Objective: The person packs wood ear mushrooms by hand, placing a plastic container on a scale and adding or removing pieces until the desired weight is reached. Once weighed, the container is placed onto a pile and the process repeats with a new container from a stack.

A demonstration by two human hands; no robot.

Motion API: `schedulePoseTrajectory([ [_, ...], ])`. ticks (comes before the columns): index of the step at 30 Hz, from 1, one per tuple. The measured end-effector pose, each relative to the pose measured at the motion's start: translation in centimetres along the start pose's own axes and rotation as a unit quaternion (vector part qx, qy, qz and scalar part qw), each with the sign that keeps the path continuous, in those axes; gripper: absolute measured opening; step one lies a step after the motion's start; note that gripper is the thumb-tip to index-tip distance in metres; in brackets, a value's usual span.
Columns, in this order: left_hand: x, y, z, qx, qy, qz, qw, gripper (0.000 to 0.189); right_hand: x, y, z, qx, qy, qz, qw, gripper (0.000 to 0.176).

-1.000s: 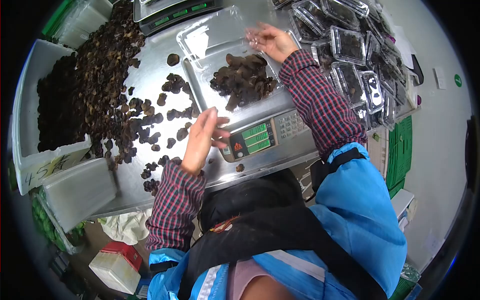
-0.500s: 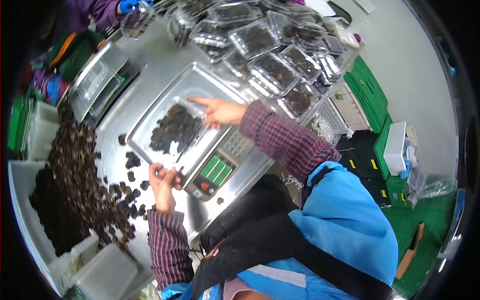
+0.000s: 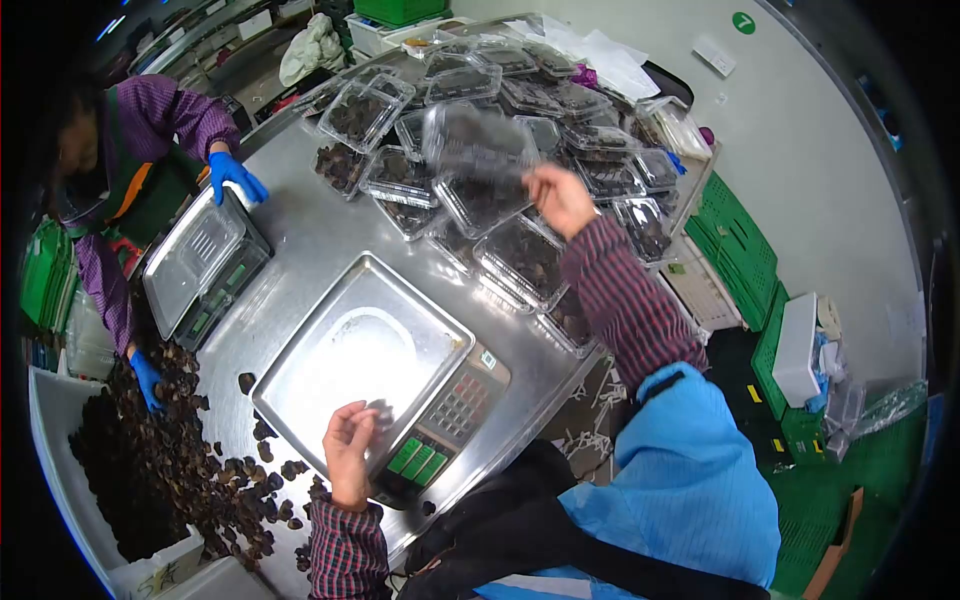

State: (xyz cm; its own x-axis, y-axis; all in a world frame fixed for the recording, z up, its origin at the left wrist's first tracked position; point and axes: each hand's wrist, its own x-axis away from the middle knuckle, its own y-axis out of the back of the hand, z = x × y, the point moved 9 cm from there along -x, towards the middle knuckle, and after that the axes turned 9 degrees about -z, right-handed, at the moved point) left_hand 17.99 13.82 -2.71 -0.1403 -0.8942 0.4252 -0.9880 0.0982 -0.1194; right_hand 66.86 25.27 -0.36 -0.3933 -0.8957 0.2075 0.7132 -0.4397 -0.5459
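My right hand [image 3: 560, 200] grips the edge of a clear plastic clamshell box [image 3: 476, 140] with dark contents, blurred by motion, above a pile of similar filled boxes [image 3: 520, 255]. My left hand [image 3: 350, 450] is at the near corner of a digital scale [image 3: 445, 430], its fingers closed on a small dark brown piece [image 3: 379, 411]. The bare steel pan [image 3: 350, 350] of the scale has nothing on it. Loose dark brown pieces, looking like mushrooms [image 3: 225, 480], lie spread on the table to the left of my left hand.
Opposite, a co-worker in blue gloves [image 3: 236, 180] has one hand by a second scale [image 3: 200, 265] and the other at the loose pieces. A white foam bin [image 3: 60, 430] stands at left. Green crates [image 3: 735, 235] and a black crate [image 3: 735, 375] are on the right.
The filled box has left the scale pan and is now in my right hand, farther away over the pile. My left hand stays near the scale's corner. The co-worker's gloved hands have moved.
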Motion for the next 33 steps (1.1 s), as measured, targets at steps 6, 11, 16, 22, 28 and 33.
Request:
schedulePoseTrajectory([
  [6, 1.2, 3.4, 0.0, -0.049, -0.013, -0.062, 0.997, 0.023, -7.1, -5.8, 1.1, 0.312, 0.055, -0.134, 0.939, 0.050],
  [11, 6.9, 17.4, 3.5, -0.009, -0.065, -0.292, 0.954, 0.028, 2.3, -22.4, -11.4, 0.434, 0.015, 0.201, 0.878, 0.041],
  [16, 24.3, 36.9, 12.5, 0.093, -0.020, -0.631, 0.770, 0.050, 16.9, -41.4, -19.0, 0.511, 0.151, 0.441, 0.722, 0.035],
  [22, 39.4, 53.3, 6.0, -0.003, -0.234, -0.760, 0.606, 0.075, 42.6, -65.0, -26.9, 0.302, 0.459, 0.656, 0.518, 0.030],
  [28, 38.0, 56.6, -5.4, -0.049, -0.379, -0.697, 0.607, 0.077, 65.8, -77.7, -41.7, 0.231, 0.509, 0.765, 0.321, 0.047],
  [33, 36.9, 57.5, -5.6, 0.005, -0.373, -0.708, 0.600, 0.082, 72.6, -77.6, -47.9, 0.321, 0.419, 0.849, -0.010, 0.046],
])
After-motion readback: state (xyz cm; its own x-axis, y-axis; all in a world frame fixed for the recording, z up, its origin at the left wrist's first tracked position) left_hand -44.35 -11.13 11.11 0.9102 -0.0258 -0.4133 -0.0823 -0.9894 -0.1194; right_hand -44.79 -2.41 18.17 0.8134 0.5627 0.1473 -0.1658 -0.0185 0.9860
